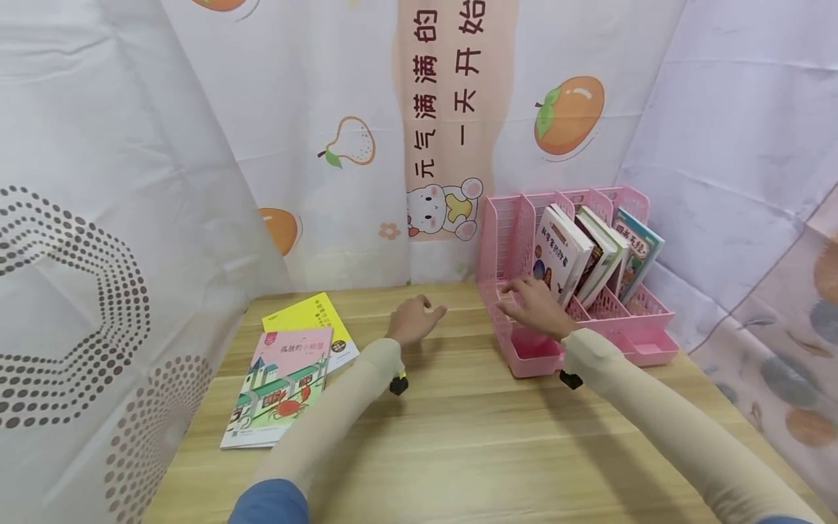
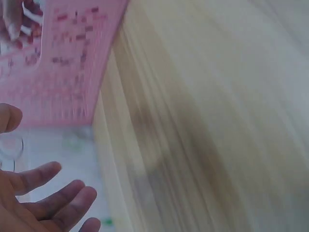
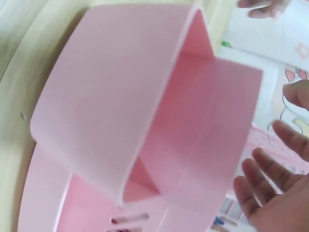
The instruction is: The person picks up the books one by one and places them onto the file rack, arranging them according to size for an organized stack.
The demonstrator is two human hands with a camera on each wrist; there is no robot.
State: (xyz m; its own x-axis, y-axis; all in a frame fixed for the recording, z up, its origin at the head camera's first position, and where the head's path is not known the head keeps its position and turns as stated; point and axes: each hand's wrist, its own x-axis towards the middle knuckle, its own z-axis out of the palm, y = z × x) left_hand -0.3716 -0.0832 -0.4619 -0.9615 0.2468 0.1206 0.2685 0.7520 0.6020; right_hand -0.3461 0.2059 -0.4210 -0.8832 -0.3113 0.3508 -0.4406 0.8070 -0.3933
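Note:
My left hand (image 1: pixel 414 320) hovers over the middle of the table, its fingers loosely bent and holding nothing. A pink desktop book rack (image 1: pixel 499 240) stands at the back right. Above its front left part is my right hand (image 1: pixel 538 308), fingers spread, with nothing in it. In the right wrist view those fingers (image 3: pixel 265 176) are apart from the rack's front box (image 3: pixel 111 87). Leaning in the rack are a white book (image 1: pixel 556 247), a green-and-white book (image 1: pixel 605 255) and a teal-edged book (image 1: pixel 638 251). The rack's leftmost slots hold no book.
On the table's left side a pink-covered book (image 1: pixel 281 386) with a crab picture overlaps a yellow-and-white book (image 1: pixel 317 324). Printed white curtains (image 1: pixel 314 218) hang behind the wooden table (image 1: pixel 445 451) and along both sides. Small open boxes (image 1: pixel 533 346) line the rack's front.

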